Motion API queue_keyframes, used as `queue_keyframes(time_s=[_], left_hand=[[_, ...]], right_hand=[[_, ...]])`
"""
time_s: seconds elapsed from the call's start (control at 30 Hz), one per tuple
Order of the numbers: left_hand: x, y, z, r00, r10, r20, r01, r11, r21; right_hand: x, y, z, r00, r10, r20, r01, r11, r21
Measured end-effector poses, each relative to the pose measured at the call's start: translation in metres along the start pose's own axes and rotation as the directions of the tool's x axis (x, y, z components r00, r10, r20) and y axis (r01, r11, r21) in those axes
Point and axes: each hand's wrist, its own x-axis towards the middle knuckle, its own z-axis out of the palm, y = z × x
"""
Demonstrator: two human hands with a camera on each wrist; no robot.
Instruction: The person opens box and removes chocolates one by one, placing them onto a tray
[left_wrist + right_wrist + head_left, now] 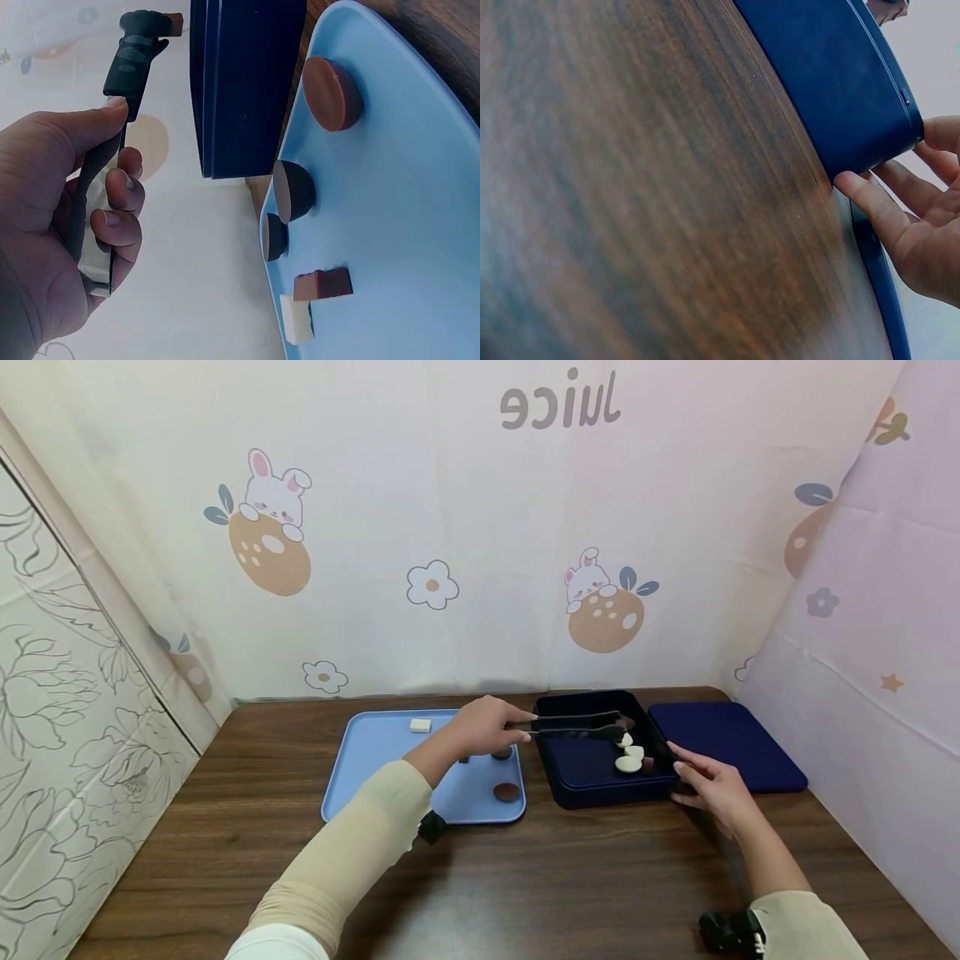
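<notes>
My left hand (487,727) grips black-tipped tongs (127,67), whose tips hold a small brown chocolate piece (176,25) over the dark blue box (577,785). Inside that box lie several white chocolates (628,764) and a brown square chocolate (648,765). At the box's right side, my right hand (716,789) touches the wall and corner with spread fingertips. Left of the box, a light blue tray (375,777) carries a round brown chocolate (332,94), dark cup-shaped chocolates (294,190), a brown block (322,284) and a white block (420,725).
A flat dark blue lid (727,739) lies right of the box. All stand on a brown wooden table (525,893). A printed curtain (375,527) hangs close behind, with another curtain (862,652) along the right side.
</notes>
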Motion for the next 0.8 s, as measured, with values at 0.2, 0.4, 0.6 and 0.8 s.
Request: queue_keyframes(time_s=[0.2, 0.4, 0.6, 0.8], left_hand=[[-0.012, -0.006, -0.003, 1.0, -0.015, -0.023, 0.014, 1.0, -0.027], [-0.026, -0.013, -0.009, 0.999, 0.009, -0.05, -0.01, 1.0, -0.019], [-0.042, -0.021, -0.015, 0.998, -0.005, -0.058, 0.002, 0.999, -0.042], [-0.059, -0.029, -0.023, 0.994, -0.044, -0.099, 0.037, 0.997, -0.071]], right_hand=[[0.0, 0.001, -0.001, 1.0, -0.006, 0.0, 0.006, 1.0, 0.011], [0.0, 0.0, 0.0, 1.0, -0.008, -0.002, 0.008, 1.0, 0.004], [0.0, 0.0, 0.001, 1.0, 0.006, -0.007, -0.006, 1.0, 0.0], [0.001, 0.0, 0.001, 1.0, -0.001, -0.003, 0.001, 1.0, 0.001]])
